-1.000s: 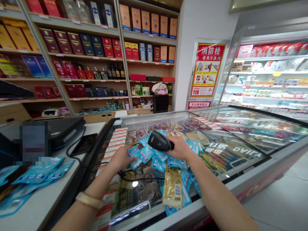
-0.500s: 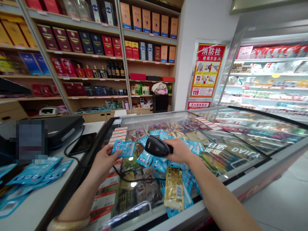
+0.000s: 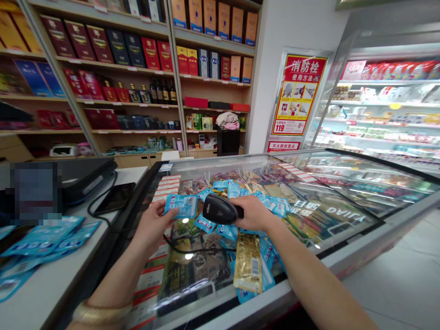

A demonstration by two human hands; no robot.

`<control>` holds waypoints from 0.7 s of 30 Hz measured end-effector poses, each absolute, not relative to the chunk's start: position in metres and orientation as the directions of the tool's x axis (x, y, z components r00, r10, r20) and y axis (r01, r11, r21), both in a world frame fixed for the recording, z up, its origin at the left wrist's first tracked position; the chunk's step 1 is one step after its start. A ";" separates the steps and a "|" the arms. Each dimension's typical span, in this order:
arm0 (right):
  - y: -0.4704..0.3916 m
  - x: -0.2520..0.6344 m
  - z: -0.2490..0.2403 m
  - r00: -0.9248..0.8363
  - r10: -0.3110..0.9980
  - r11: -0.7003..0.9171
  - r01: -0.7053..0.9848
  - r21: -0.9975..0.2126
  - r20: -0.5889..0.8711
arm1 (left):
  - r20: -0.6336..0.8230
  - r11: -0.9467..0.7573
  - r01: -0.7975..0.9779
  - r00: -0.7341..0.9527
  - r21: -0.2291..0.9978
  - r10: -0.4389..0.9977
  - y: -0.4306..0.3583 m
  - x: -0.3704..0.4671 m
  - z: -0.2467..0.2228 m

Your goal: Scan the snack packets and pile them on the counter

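Note:
Between the thumb and fingers of my left hand (image 3: 158, 222) is a small blue packet (image 3: 182, 206), held flat above the glass top of a display case (image 3: 192, 286). My right hand (image 3: 252, 213) grips a black handheld scanner (image 3: 220, 209), whose head points left and sits close to the packet's right edge. Beneath the scanner lie several more blue packets (image 3: 204, 223) in a loose pile. A gold packet (image 3: 248, 266) with a barcode rests on the pile's near side. The scanner's black cable (image 3: 192, 250) curves over the glass.
On the left counter (image 3: 44, 298) are more blue packets (image 3: 51, 238), a dark phone (image 3: 115, 198) and a black device (image 3: 85, 178). Shelves of boxes (image 3: 118, 46) stand behind. A lit refrigerated shelf (image 3: 388, 105) is at the right.
My left hand and the blue packet have shifted slightly right and up, nearer the scanner. The scanner has moved slightly left. The whole view has tilted a little.

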State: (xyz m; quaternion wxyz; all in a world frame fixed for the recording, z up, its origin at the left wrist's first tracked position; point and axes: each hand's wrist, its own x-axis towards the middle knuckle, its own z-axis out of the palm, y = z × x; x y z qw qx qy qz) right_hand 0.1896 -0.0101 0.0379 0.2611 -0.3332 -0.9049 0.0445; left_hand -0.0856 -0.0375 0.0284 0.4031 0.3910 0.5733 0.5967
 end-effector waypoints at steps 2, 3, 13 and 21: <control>-0.010 0.190 0.038 -0.644 0.629 0.772 0.581 -0.258 0.435 | -0.002 -0.020 -0.054 -0.374 0.998 0.927 -0.038 -0.084 0.030; -0.010 0.190 0.038 -0.644 0.631 0.771 0.581 -0.260 0.432 | -0.005 -0.020 -0.062 -0.375 0.998 0.927 -0.039 -0.084 0.030; -0.010 0.189 0.038 -0.639 0.641 0.764 0.585 -0.272 0.427 | 0.001 -0.029 -0.073 -0.358 0.997 0.934 -0.039 -0.084 0.029; -0.011 0.189 0.038 -0.639 0.644 0.761 0.587 -0.275 0.421 | 0.004 -0.028 -0.057 -0.375 0.998 0.927 -0.038 -0.085 0.028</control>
